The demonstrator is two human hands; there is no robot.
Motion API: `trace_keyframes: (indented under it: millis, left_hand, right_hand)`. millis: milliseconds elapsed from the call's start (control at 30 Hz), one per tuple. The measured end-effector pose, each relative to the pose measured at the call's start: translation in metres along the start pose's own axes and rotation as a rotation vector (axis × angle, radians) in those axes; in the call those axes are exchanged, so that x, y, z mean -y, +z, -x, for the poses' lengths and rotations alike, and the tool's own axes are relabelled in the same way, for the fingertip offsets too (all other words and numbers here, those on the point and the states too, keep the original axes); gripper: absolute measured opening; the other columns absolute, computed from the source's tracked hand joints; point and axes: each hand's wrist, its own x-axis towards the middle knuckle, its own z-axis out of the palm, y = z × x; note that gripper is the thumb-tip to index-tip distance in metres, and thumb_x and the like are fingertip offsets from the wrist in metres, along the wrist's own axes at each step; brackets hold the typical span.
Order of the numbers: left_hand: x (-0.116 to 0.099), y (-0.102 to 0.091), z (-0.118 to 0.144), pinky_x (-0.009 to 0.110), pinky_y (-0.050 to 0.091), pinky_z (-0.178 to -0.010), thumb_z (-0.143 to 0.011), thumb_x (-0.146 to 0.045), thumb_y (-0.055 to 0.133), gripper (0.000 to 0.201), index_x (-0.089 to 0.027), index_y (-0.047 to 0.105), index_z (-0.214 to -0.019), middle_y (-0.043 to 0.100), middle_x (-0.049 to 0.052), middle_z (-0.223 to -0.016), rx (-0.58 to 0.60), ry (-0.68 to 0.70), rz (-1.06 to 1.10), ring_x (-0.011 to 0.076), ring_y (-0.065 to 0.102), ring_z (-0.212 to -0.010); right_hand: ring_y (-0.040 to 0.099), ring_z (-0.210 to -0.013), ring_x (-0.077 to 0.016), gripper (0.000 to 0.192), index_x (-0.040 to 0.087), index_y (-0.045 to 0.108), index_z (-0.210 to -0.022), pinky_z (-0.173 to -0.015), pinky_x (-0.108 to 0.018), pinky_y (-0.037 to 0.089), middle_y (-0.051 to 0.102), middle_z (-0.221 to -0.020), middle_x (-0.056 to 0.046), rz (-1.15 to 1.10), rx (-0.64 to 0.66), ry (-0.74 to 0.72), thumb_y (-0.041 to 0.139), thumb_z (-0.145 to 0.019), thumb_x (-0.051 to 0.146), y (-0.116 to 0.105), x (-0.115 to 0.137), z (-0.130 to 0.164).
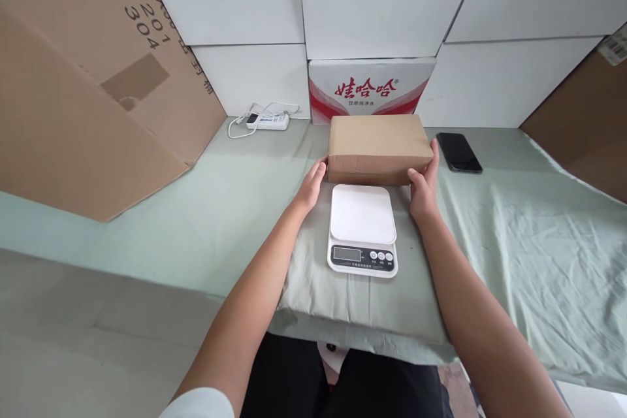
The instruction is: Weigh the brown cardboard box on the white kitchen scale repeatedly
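A closed brown cardboard box (pixel 378 137) is between my two hands, just behind a white digital kitchen scale (pixel 363 214). My left hand (pixel 312 184) presses against the box's left side, its fingers partly hidden behind the edge. On the other side my right hand (pixel 425 181) grips the right end, with the thumb on the front face and the fingers along the side. The scale's platform has nothing on it, and its display (pixel 347 254) looks blank. Whether the box touches the table or is slightly raised, I cannot tell.
A black phone (pixel 459 152) lies right of the box. At the back left is a white power strip (pixel 268 120) with a cable. A white-and-red carton (pixel 371 88) stands behind the box. Large cardboard sheets (pixel 112 91) flank the green cloth-covered table (pixel 235 209).
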Motion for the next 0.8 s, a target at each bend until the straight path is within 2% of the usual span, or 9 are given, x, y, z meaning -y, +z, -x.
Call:
trace_keyframes:
  millis: [167,267,400,500,667,800]
  left_hand:
    - [-0.001,-0.001,0.0,0.049,0.031,-0.143,-0.1,-0.088,0.04,0.092,-0.024,0.056,-0.165,0.048,0.009,-0.182,0.011,0.031,-0.029,0.0328,0.038,-0.174]
    - [0.0,-0.003,0.001,0.049,0.028,-0.144,-0.1,-0.089,0.04,0.094,-0.021,0.059,-0.163,0.051,0.011,-0.18,-0.002,0.04,-0.086,0.0331,0.039,-0.174]
    - [0.005,-0.005,0.002,0.049,0.029,-0.144,-0.101,-0.088,0.043,0.091,-0.027,0.052,-0.168,0.05,0.007,-0.181,-0.055,0.026,-0.104,0.0319,0.038,-0.174]
    - [0.008,-0.005,0.001,0.05,0.031,-0.143,-0.101,-0.088,0.043,0.092,-0.03,0.046,-0.172,0.049,0.007,-0.182,-0.059,0.006,-0.082,0.0316,0.038,-0.174]
    - [0.01,-0.004,-0.001,0.048,0.034,-0.141,-0.1,-0.089,0.043,0.087,-0.03,0.057,-0.163,0.056,0.007,-0.177,-0.036,0.044,-0.071,0.0323,0.044,-0.171]
    - [0.008,-0.003,0.002,0.048,0.033,-0.142,-0.102,-0.086,0.045,0.085,-0.029,0.059,-0.162,0.057,0.007,-0.176,-0.028,0.057,-0.056,0.0323,0.046,-0.169]
  right_hand:
    - [0.026,-0.178,-0.0342,0.108,0.041,0.027,-0.174,-0.151,-0.058,0.016,0.035,-0.187,0.004,-0.04,0.015,0.084,0.075,-0.079,0.059,-0.002,-0.008,-0.004]
    - [0.029,-0.177,-0.034,0.106,0.041,0.032,-0.172,-0.151,-0.058,0.017,0.041,-0.184,0.004,-0.056,0.023,0.108,0.075,-0.078,0.058,-0.002,-0.011,-0.006]
    - [0.03,-0.176,-0.0341,0.105,0.04,0.034,-0.172,-0.151,-0.057,0.016,0.044,-0.182,0.003,-0.032,0.027,0.111,0.076,-0.077,0.06,-0.002,-0.015,-0.006]
    - [0.027,-0.178,-0.0342,0.114,0.041,0.025,-0.176,-0.151,-0.057,0.014,0.036,-0.186,0.003,-0.019,0.028,0.101,0.076,-0.077,0.068,-0.002,-0.018,-0.006]
    - [0.01,-0.183,-0.03,0.128,0.042,0.008,-0.179,-0.152,-0.055,0.008,0.012,-0.194,0.006,-0.034,-0.013,0.132,0.069,-0.077,0.088,0.001,-0.018,-0.008]
    - [0.011,-0.183,-0.0292,0.131,0.037,0.009,-0.178,-0.152,-0.054,0.007,0.012,-0.194,0.001,-0.062,-0.026,0.151,0.069,-0.075,0.091,0.003,-0.015,-0.007]
